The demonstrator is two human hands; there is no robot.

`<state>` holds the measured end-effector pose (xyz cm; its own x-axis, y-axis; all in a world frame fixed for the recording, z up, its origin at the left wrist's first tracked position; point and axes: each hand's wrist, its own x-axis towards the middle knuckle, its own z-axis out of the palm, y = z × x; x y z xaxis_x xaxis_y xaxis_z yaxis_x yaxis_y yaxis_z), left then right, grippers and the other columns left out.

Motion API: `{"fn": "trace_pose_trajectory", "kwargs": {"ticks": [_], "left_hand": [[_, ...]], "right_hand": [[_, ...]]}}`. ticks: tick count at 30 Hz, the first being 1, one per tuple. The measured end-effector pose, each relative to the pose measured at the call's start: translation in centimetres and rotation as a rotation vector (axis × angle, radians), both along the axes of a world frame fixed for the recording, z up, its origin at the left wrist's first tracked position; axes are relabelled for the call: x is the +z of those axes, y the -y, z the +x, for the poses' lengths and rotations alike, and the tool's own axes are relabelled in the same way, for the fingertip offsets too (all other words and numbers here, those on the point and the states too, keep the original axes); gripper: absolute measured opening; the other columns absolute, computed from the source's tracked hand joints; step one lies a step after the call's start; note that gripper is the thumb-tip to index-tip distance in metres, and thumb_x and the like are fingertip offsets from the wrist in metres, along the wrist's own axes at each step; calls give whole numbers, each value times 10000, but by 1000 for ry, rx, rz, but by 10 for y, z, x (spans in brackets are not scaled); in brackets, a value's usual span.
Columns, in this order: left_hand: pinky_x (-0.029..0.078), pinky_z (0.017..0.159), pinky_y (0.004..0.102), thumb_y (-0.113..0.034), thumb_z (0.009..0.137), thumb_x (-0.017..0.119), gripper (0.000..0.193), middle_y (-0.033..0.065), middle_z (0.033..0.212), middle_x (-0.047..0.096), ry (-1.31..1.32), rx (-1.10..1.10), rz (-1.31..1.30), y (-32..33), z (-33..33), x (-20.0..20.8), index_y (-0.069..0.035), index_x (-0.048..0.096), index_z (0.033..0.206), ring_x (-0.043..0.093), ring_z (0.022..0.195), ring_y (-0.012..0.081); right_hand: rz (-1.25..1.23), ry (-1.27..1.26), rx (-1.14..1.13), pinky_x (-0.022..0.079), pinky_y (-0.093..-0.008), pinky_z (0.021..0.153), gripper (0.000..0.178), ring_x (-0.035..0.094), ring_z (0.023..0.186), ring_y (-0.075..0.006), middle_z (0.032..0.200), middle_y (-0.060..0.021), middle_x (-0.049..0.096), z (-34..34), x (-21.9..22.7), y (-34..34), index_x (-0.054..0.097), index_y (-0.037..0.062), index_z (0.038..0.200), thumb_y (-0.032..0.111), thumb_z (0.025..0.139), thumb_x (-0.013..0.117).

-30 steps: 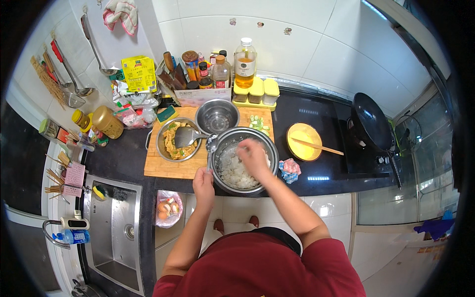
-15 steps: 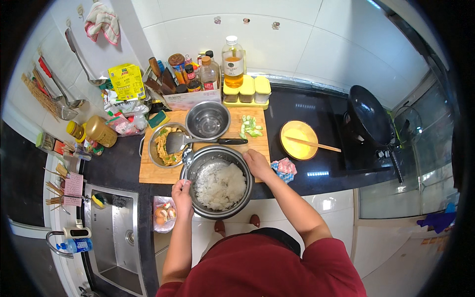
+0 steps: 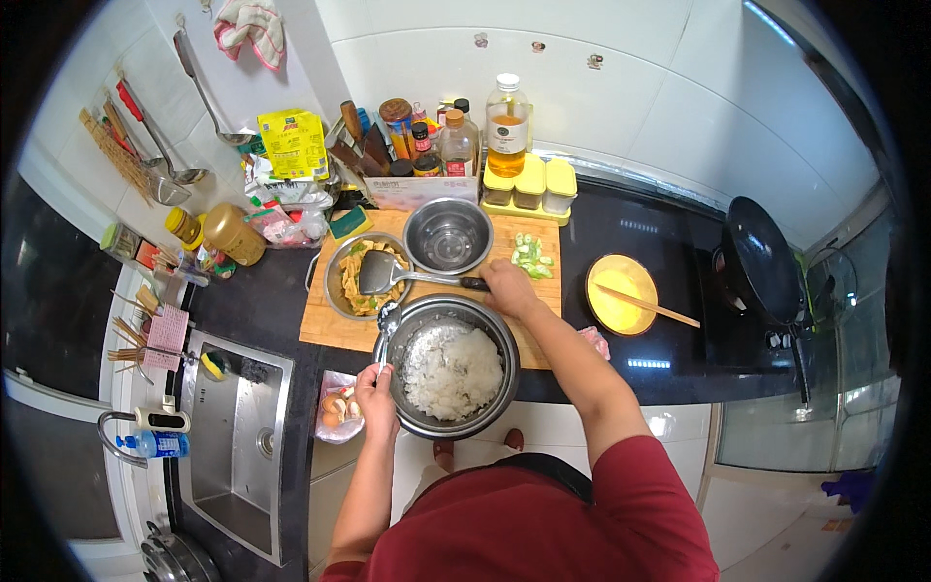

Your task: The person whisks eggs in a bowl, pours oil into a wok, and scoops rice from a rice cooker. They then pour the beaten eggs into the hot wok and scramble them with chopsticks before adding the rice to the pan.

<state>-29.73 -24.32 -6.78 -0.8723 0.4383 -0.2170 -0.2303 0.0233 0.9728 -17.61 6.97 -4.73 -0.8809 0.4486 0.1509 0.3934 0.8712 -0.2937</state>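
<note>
A pot [image 3: 511, 380] of cooked white rice [image 3: 453, 376] sits at the front edge of the wooden cutting board [image 3: 318, 330], partly overhanging it. My left hand [image 3: 376, 393] is closed around a metal spoon [image 3: 387, 328] at the pot's left rim, its bowl pointing away from me. Beyond the pot, my right hand [image 3: 508, 289] has its fingers around the black handle of a metal spatula [image 3: 386, 274], covering the handle's end. The spatula's blade rests in a steel bowl [image 3: 333, 281] of yellowish-brown cooked strips. An empty steel bowl [image 3: 448, 236] and chopped green pieces [image 3: 530, 256] are behind it.
To the right stand a bowl of yellow liquid [image 3: 621, 281] with wooden chopsticks and a black wok [image 3: 761, 257] on the stove. Bottles and seasoning boxes [image 3: 529, 184] line the wall. At left are a sink [image 3: 233, 485] and a bag of eggs [image 3: 339, 407].
My right hand has left the pot's right rim and closed on the spatula handle. My left hand stays at the pot's left side with the spoon. The whole view has shifted.
</note>
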Motion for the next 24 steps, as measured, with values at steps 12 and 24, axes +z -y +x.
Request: {"fn": "trace_pose_trajectory", "kwargs": {"ticks": [12, 24], "left_hand": [[384, 854, 264, -80, 885, 600, 114, 59, 987, 537, 14, -6, 51, -58, -5, 10, 13, 632, 829, 502, 909, 131], [448, 624, 357, -187, 877, 564, 188, 112, 650, 596, -539, -311, -281, -74, -17, 89, -31, 651, 819, 582, 625, 244]], "right_hand": [[-662, -251, -107, 470, -310, 633, 209, 593, 699, -184, 758, -91, 601, 70, 101, 3, 553, 17, 986, 133, 825, 617], [-273, -281, -353, 491, -368, 695, 261, 615, 871, -297, 900, -112, 614, 177, 121, 99, 604, 84, 1103, 202, 870, 620]]}}
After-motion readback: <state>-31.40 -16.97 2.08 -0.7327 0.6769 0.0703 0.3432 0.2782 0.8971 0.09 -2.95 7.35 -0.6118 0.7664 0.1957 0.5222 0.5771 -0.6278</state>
